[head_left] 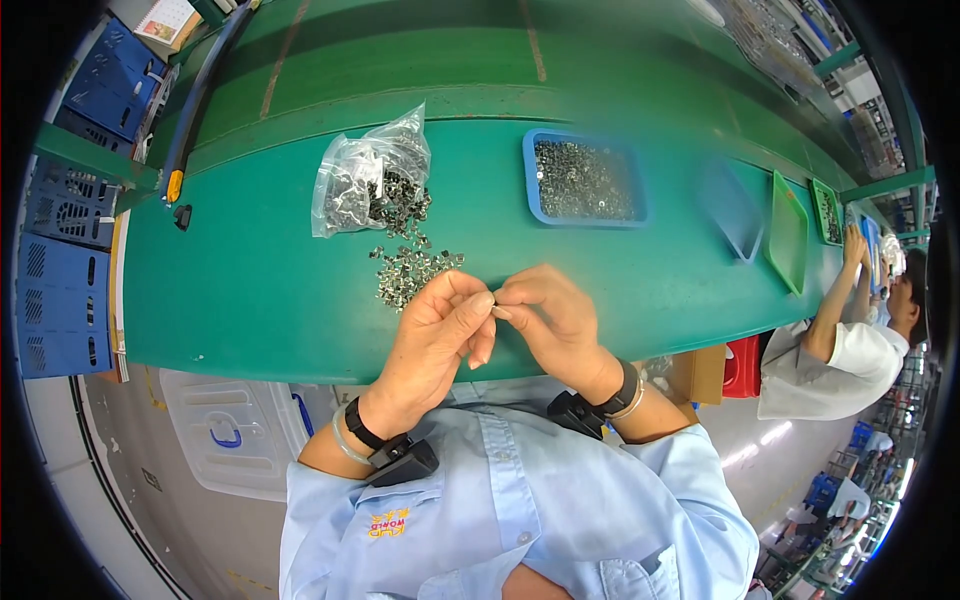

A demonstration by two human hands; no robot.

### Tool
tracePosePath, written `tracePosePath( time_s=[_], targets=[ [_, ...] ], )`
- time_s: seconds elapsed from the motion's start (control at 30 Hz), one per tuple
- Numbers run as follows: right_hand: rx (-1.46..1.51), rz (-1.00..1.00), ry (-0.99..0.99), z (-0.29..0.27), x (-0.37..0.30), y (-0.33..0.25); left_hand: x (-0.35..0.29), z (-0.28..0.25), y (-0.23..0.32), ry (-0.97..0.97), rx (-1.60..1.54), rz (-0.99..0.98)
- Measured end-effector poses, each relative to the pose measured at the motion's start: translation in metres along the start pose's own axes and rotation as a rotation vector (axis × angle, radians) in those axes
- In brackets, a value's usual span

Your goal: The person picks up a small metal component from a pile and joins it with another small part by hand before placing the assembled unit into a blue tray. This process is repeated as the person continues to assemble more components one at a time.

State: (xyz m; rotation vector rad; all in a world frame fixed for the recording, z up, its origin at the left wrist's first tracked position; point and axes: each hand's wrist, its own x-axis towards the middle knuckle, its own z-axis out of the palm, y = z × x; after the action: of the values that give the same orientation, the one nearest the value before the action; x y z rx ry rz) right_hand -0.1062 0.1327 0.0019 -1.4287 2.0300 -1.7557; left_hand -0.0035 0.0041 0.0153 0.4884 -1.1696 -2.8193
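Note:
My left hand [440,335] and my right hand [553,320] meet over the near part of the green table, fingertips pinched together. Between them is a tiny shiny piece, mostly covered by the fingers; its kind cannot be made out. Just beyond my left hand lies a loose pile of small metal pieces [405,275]. It trails back to a clear plastic bag [345,195], lying on its side with more of the same pieces at its mouth. Farther right stands a blue tray [530,185] filled with small metal parts.
The green table [240,290] curves across the view. On its right are a pale blue tray [735,215], a green tray [788,235] and a smaller green tray [822,212]. A co-worker [840,350] sits at far right. Blue crates [65,305] stack at left; a clear lidded box [225,430] stands below.

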Motion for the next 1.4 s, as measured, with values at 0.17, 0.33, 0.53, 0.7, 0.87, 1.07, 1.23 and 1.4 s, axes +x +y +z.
tracePosePath(
  time_s=[0.17, 0.33, 0.53, 0.7, 0.87, 1.07, 1.23, 1.4],
  targets=[
    [0.079, 0.043, 0.034, 0.000, 0.000, 0.003, 0.001, 0.005, 0.004, 0.021, 0.005, 0.008],
    [0.293, 0.126, 0.029, -0.004, 0.000, 0.003, 0.001, 0.006, 0.008, -0.010, 0.007, 0.017],
    [0.569, 0.243, -0.008, -0.003, 0.000, 0.002, 0.000, 0.007, 0.012, -0.015, 0.046, -0.004],
    [0.688, 0.310, -0.036, -0.004, 0.000, 0.000, 0.000, 0.004, 0.014, -0.055, -0.014, -0.059],
    [0.708, 0.339, -0.044, -0.002, -0.001, 0.001, 0.000, 0.005, 0.015, -0.035, -0.003, -0.063],
    [0.691, 0.347, -0.043, -0.002, -0.001, 0.002, 0.002, 0.006, 0.014, 0.016, 0.077, -0.042],
    [0.680, 0.340, -0.028, -0.001, -0.001, 0.001, 0.002, 0.004, 0.013, -0.019, 0.068, -0.036],
    [0.643, 0.326, -0.019, -0.001, -0.001, 0.000, 0.002, 0.003, 0.010, -0.043, 0.061, -0.018]
  ],
)
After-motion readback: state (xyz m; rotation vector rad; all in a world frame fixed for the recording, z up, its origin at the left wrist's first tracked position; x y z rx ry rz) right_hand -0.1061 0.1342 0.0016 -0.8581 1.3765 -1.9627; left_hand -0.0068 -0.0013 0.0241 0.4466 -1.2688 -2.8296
